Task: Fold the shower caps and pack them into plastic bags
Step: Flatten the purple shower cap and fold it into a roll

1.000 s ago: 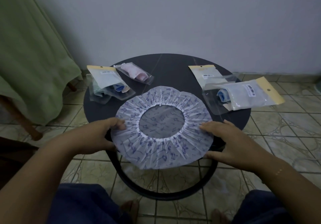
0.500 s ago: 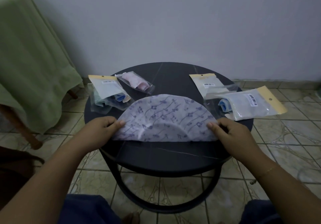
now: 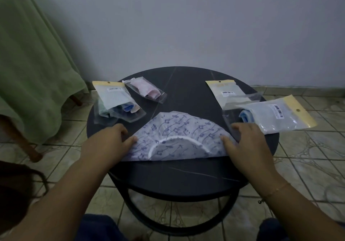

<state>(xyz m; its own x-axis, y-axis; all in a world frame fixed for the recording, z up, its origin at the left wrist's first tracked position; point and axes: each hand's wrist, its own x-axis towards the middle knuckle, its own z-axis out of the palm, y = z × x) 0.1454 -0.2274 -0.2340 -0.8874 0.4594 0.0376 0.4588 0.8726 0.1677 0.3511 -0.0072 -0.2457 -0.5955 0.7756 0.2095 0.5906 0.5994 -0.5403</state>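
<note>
1. Shower cap (image 3: 179,136), white with a purple print, folded into a half-circle, lies flat on the round dark table (image 3: 183,177), straight edge toward the person.
2. Left hand (image 3: 110,139) holds the cap's left corner, thumb on top; whether it pinches or only presses, can't tell.
3. Right hand (image 3: 246,141) the same at the right corner, grip unclear.
4. Packed plastic bags: two overlapping far left (image 3: 115,102), a small pink one (image 3: 145,89) beside them, two overlapping far right (image 3: 270,113).
5. Green cloth (image 3: 28,63) at left.
</note>
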